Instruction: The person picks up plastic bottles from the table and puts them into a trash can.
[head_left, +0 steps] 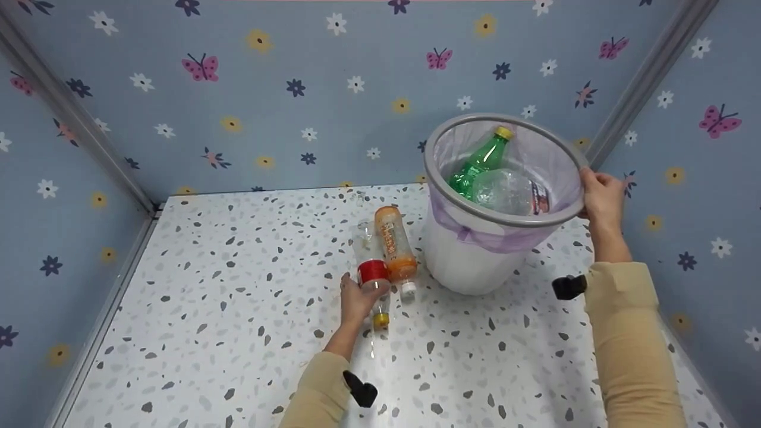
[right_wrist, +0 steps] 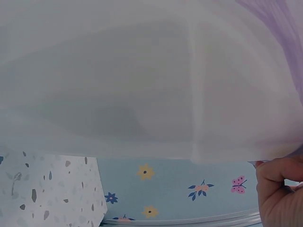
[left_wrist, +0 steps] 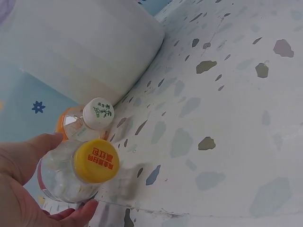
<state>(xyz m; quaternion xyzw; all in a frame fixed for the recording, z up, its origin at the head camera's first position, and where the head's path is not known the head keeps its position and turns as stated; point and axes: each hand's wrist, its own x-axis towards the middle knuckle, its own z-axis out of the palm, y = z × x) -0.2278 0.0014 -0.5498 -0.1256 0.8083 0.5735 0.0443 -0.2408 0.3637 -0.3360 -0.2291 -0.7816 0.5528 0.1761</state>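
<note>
My left hand grips a clear plastic bottle with a red label and a yellow cap, lying on the speckled tabletop. In the left wrist view the thumb lies on one side of it and the fingers on the other. Against its right side lies a clear bottle with orange bands and a white cap. My right hand holds the grey rim of a white trash bin, lined with a purple bag. Inside the bin are a green bottle and a clear bottle.
The white speckled tabletop meets a blue wall with flowers and butterflies at the back. Similar panels stand at left and right, joined by grey corner strips. The bin stands at the right, near the back wall.
</note>
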